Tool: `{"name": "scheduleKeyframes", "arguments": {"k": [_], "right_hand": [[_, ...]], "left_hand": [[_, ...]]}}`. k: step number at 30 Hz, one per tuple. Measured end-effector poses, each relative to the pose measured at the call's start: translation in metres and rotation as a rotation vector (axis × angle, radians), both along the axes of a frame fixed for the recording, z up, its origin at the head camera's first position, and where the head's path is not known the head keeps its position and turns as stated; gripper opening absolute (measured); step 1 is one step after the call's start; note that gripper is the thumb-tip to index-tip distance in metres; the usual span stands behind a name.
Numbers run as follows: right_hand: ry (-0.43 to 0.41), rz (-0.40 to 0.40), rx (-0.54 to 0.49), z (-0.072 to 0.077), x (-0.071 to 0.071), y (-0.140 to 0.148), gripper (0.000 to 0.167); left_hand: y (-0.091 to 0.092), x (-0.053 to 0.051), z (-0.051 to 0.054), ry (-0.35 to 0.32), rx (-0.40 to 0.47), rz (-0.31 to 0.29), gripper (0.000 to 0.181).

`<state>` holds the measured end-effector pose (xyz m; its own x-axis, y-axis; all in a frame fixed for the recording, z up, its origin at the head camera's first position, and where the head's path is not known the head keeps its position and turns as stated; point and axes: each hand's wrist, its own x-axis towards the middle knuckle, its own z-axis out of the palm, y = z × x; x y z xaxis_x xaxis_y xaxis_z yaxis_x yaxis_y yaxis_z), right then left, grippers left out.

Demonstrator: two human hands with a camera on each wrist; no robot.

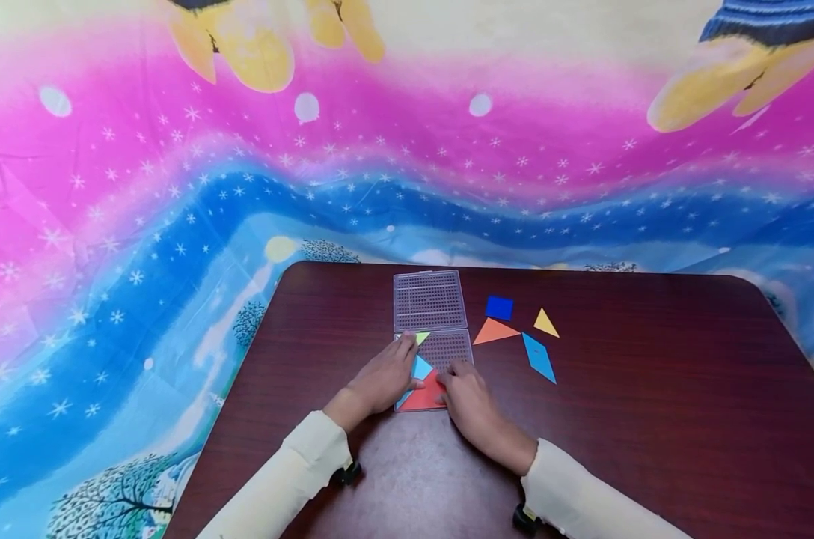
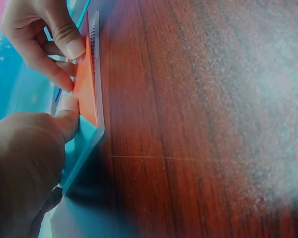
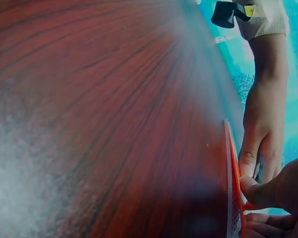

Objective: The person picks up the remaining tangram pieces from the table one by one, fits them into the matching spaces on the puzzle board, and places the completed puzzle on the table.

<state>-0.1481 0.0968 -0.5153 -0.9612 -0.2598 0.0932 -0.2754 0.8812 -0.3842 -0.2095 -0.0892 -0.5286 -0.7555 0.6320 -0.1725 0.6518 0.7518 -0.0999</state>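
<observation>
R hand (image 1: 474,404) has its grip on the red tri (image 1: 420,395), thumb & curled fingers at its R end; pc sits in the near part of the clear plastic tray (image 1: 450,350), pointed side up toward the tray's middle. L hand (image 1: 380,380) isn't clenched: fingers reach fwd along the tray's L side, thumb resting where the red tri meets a lt-blue pc (image 1: 421,367), partly hidden under that hand. Yellow-green pc (image 1: 423,337) shows by the L fingertips, far L corner of tray, mostly covered. Gridded lid (image 1: 429,302) lies folded back flat just beyond the tray. To the R, loose on the dark reddish-brown tabletop (image 1: 649,412): dk-blue square (image 1: 499,308), orange tri (image 1: 496,332) just below it, blue parallelogram (image 1: 539,358) w/ top corner at the orange tri's R tip, & small yellow tri (image 1: 546,323) farthest R, apart from the others. Cream sleeves (image 1: 279,479) on both arms, black gadget (image 1: 528,518) at each wrist. Bg: pink-&-blue snowflake cloth (image 1: 407,150) behind the tabletop.
</observation>
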Motion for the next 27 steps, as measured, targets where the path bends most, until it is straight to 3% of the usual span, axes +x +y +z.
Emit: {"name": "scheduleKeyframes", "arguments": {"k": [4,10,20,23,27], "right_hand": [[0.055,0.060,0.041,-0.003,0.003,0.002,0.026],[0.205,0.163,0.116,-0.011,0.006,0.006,0.028],[0.353,0.252,0.027,-0.024,0.007,0.004,0.019],[0.362,0.249,0.046,-0.024,0.006,0.004,0.019],[0.312,0.258,0.048,-0.024,0.005,0.006,0.022]], "left_hand": [[-0.001,0.000,0.000,0.014,0.011,-0.015,0.081],[-0.002,0.000,0.001,0.052,0.002,-0.036,0.080],[0.000,-0.002,-0.001,0.052,0.044,-0.056,0.080],[0.000,-0.002,0.000,0.042,0.053,-0.055,0.080],[-0.001,-0.002,0.003,0.000,0.083,-0.024,0.079]]}}
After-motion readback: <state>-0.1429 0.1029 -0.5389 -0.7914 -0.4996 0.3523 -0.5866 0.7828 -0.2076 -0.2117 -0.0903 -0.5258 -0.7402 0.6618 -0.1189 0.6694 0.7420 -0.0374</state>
